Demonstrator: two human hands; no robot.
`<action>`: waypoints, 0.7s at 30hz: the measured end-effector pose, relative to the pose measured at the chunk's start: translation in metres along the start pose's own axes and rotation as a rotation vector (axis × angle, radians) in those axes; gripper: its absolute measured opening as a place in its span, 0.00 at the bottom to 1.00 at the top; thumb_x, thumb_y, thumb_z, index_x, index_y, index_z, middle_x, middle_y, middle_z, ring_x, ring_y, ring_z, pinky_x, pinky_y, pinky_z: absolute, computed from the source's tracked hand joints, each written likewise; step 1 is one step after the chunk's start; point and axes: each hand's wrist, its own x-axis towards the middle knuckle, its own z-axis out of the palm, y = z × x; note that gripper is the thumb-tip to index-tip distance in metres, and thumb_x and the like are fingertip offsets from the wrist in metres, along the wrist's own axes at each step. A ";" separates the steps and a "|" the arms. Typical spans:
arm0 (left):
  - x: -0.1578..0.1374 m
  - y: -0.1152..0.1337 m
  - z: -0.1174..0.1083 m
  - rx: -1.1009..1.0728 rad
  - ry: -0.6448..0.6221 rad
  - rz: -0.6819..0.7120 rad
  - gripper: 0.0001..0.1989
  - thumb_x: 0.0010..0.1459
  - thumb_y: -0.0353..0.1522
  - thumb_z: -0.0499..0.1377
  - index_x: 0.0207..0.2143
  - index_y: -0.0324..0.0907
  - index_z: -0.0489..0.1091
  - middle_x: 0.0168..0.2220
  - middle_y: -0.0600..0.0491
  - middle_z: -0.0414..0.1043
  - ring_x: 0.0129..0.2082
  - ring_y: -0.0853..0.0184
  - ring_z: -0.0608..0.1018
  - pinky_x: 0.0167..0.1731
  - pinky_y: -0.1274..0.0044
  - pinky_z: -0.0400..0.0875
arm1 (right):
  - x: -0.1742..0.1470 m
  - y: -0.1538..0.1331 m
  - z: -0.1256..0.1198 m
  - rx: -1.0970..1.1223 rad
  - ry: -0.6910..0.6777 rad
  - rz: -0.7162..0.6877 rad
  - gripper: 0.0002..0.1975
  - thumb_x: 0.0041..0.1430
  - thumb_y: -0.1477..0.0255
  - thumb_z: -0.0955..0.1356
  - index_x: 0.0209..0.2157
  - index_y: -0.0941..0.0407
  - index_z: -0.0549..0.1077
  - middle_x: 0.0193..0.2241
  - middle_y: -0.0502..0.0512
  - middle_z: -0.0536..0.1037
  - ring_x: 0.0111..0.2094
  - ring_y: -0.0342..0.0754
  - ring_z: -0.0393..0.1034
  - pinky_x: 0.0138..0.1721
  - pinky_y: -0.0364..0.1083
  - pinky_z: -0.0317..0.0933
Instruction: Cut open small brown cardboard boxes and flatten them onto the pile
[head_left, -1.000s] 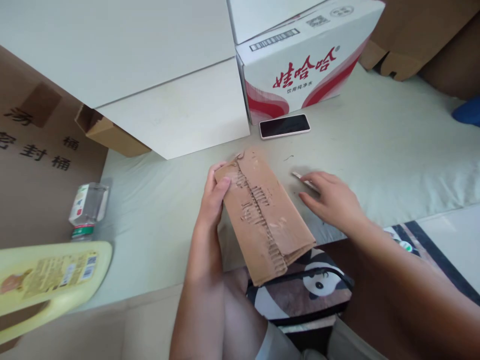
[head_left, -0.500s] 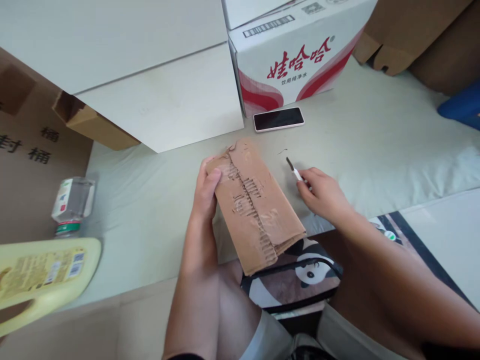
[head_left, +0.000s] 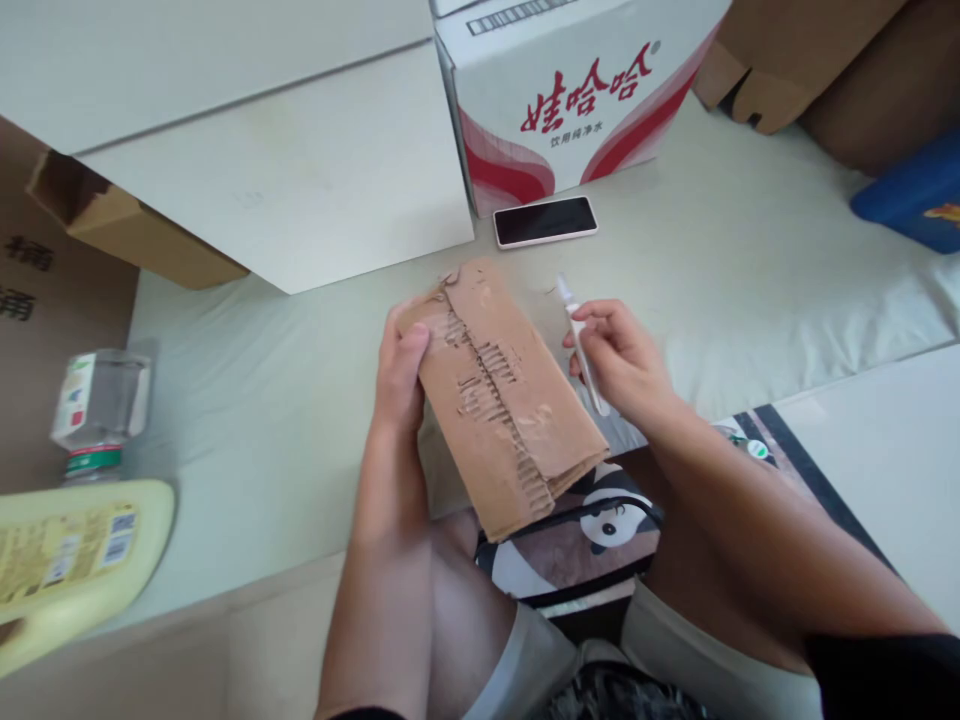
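My left hand (head_left: pixel 403 360) grips a small cardboard box (head_left: pixel 502 400) at its upper left edge, thumb on the top face and the other fingers mostly hidden. The box is tilted, and its top seam is scuffed and torn, with the corrugated layer showing. To the right of the box, my right hand (head_left: pixel 626 355) is closed around a slim white utility knife (head_left: pixel 587 360). The knife's pale tip points up and away, apart from the box. A phone (head_left: pixel 546 221) lies face up beyond both hands.
A white-and-red carton (head_left: pixel 585 110) and a large white box (head_left: pixel 300 180) stand at the back. To the left are an upturned clear bottle (head_left: pixel 105 405) and a yellow jug (head_left: pixel 82 560). A panda-print bag (head_left: pixel 570 550) is below the box; a blue object (head_left: pixel 915 200) sits far right.
My right hand has turned the knife, so its long white handle now shows and its tip looks pale instead of dark. My left hand still holds the box. The whole view has shifted slightly.
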 end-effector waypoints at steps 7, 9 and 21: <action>-0.003 0.003 0.011 0.027 0.043 0.008 0.23 0.50 0.51 0.67 0.40 0.44 0.72 0.39 0.52 0.76 0.40 0.63 0.78 0.42 0.73 0.72 | -0.003 -0.026 -0.006 0.423 0.053 -0.058 0.14 0.50 0.57 0.72 0.37 0.46 0.69 0.22 0.46 0.67 0.23 0.46 0.64 0.27 0.48 0.63; -0.004 0.006 0.013 0.045 0.047 -0.012 0.24 0.48 0.51 0.69 0.38 0.44 0.71 0.36 0.53 0.75 0.37 0.64 0.77 0.39 0.74 0.72 | -0.006 -0.030 -0.005 0.354 0.075 -0.158 0.16 0.54 0.51 0.71 0.32 0.48 0.70 0.20 0.46 0.63 0.20 0.44 0.59 0.22 0.46 0.57; -0.008 0.007 0.017 0.132 0.051 0.008 0.24 0.49 0.52 0.68 0.37 0.43 0.71 0.34 0.54 0.74 0.34 0.66 0.75 0.34 0.77 0.70 | -0.055 -0.080 -0.010 -0.331 -0.131 -0.534 0.08 0.64 0.71 0.66 0.34 0.49 0.78 0.22 0.48 0.77 0.17 0.42 0.66 0.18 0.44 0.59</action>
